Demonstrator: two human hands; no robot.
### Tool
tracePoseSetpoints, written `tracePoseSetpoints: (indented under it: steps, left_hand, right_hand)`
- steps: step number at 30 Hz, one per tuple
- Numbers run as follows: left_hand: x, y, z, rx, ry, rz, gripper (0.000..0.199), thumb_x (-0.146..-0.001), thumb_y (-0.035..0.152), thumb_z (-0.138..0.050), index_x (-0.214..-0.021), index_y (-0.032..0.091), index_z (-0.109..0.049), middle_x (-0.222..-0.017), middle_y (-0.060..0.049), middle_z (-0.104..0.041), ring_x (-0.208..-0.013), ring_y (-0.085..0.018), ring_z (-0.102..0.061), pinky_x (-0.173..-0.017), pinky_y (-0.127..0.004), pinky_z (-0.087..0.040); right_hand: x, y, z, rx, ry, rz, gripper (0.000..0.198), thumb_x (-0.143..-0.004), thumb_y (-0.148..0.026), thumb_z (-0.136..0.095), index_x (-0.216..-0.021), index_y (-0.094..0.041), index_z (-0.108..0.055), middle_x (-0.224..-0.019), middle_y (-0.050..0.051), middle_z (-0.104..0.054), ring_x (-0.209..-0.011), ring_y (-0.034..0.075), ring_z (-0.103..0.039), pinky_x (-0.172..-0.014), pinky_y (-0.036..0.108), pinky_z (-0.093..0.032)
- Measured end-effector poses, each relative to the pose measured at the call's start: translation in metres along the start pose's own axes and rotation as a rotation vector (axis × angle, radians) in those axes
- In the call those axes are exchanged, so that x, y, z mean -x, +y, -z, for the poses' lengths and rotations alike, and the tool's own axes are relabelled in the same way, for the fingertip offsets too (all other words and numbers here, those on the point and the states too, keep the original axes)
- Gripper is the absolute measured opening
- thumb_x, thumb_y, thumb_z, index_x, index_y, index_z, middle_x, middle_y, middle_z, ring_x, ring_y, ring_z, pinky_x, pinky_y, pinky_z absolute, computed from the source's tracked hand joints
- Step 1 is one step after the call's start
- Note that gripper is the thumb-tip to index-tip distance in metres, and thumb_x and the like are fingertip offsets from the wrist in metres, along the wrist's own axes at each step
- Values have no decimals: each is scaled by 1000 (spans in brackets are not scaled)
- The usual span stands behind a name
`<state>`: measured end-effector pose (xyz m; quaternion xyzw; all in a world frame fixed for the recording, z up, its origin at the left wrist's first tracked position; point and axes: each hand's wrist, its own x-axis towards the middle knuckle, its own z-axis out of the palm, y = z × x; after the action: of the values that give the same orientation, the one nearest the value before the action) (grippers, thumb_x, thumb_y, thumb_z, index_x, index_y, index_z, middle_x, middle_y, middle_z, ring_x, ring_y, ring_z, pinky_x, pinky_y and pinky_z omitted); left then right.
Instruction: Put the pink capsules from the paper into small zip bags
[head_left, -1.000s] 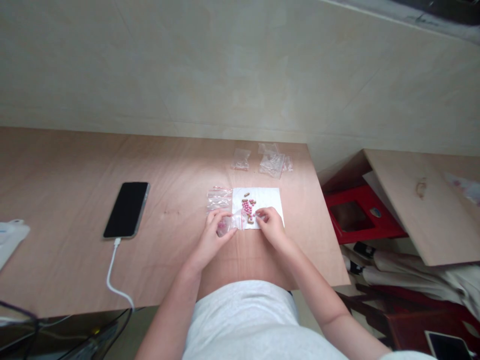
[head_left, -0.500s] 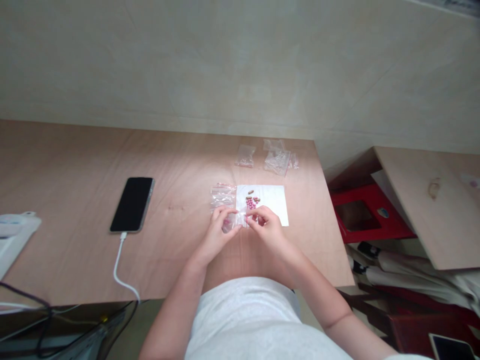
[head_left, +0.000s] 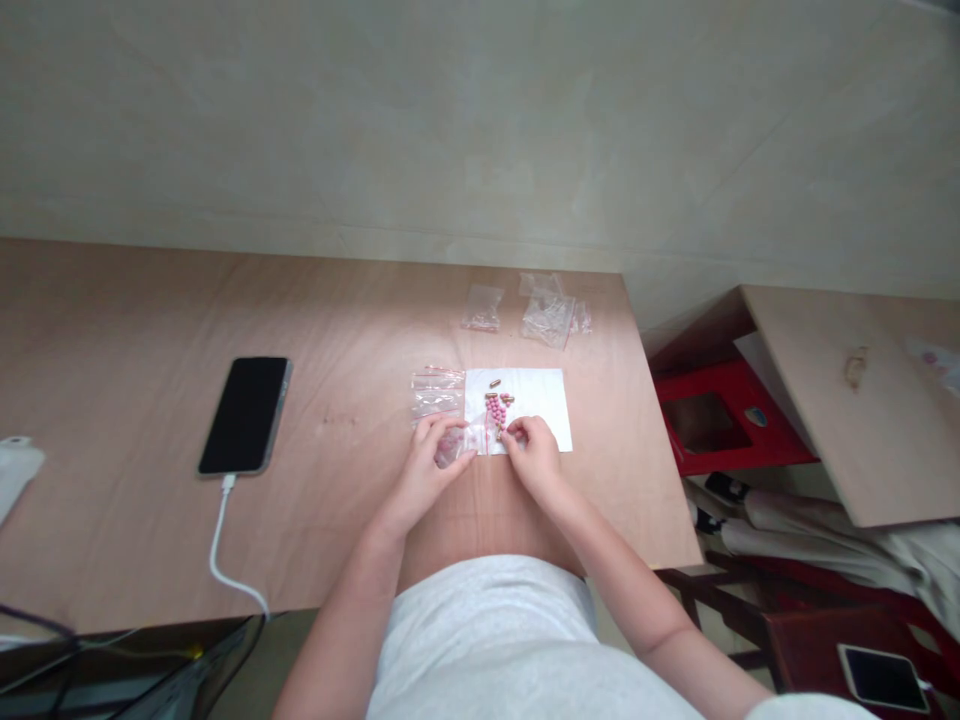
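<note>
A small clear zip bag (head_left: 475, 436) with a pink seal line lies across the left edge of a white sheet of paper (head_left: 551, 410). My left hand (head_left: 429, 455) has its thumb and fingers closed on the bag's sides. A cluster of small round pink pills (head_left: 496, 408) and several brown-gold capsules (head_left: 495, 384) rest on the paper. My right hand (head_left: 536, 455) is at the pills' near end, by the bag's mouth, thumb and forefinger pinched together. What is between those fingertips is too small to make out.
More flat zip bags (head_left: 437, 390) lie left of the paper; others (head_left: 549, 315) are behind it. A phone (head_left: 245, 415) with a white charging cable (head_left: 217, 545) lies left. The table's right edge is near; beyond stand a red box (head_left: 720, 420) and a stool (head_left: 817, 640) with another phone.
My right hand has drawn away from the bag's mouth and turned down to the pills. My left hand stays at the bag. The whole view has shifted slightly.
</note>
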<state>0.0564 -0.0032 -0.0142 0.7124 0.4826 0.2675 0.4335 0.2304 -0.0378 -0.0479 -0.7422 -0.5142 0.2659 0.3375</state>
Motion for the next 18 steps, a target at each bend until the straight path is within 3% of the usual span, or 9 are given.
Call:
tracePoseSetpoints:
  steps: [7,12,18]
  left_hand:
    - [-1,3,0,-4,8,0,28,-70,22,-59,-96,22,-51,-105,-5,-44,-108,-21,-42,-89,-34,-39]
    - [-1,-1,-1,5,-1,2,28,-70,22,-59,-97,22,-50,-106,-5,-42,-106,-21,-44,-88,-33,-40]
    - [0,4,-1,29,5,-13,28,-71,20,-59,-98,22,-49,-106,-4,-42,-102,-18,-46,-86,-30,-41]
  right_hand:
    - [-8,-2,-3,70,-68,-73,6,-69,-20,-50,-65,-17,-54,-64,1,-53,-59,13,-48,-59,25,-37]
    - [-8,-15,11,-65,-47,-109,10,-71,-25,-51,-66,-17,-55,-63,1,-54,-58,13,-48,-57,24,-38]
    - [3,-59,32,-252,-149,61,9,-73,-24,-53,-71,-17,-58,-67,0,-53,-58,11,-45,-56,23,-38]
